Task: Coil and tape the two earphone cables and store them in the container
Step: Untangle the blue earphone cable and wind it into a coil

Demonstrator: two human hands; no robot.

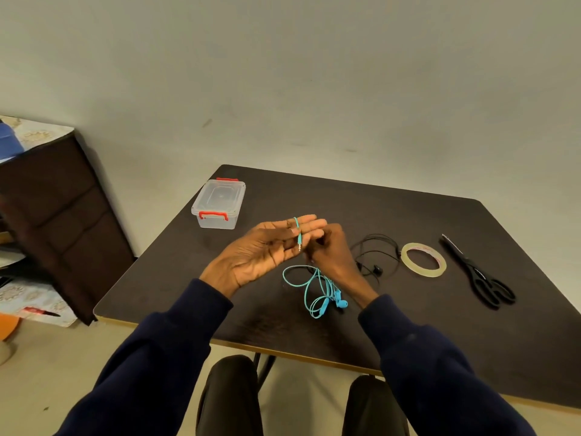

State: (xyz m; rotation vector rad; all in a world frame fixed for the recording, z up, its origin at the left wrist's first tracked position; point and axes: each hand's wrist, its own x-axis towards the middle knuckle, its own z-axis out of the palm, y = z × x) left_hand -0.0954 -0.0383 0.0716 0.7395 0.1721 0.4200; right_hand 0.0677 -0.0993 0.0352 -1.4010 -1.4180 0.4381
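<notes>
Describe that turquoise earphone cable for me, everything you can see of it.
The turquoise earphone cable looks braided, with a metal-tipped plug at one end and blue earbuds at the other. It is not yet coiled. Its plug end loops over the straight fingers of the left hand, where the thumb seems to pin it. The right hand, fingers curled, grips the next stretch. The rest lies in loose loops on the dark table.

One camera only, worn on head. Wide-angle, faces forward and down, close over dark table (408,325); left hand (264,250), right hand (330,250) centre-frame, wearer's knees (232,372) at bottom edge.
</notes>
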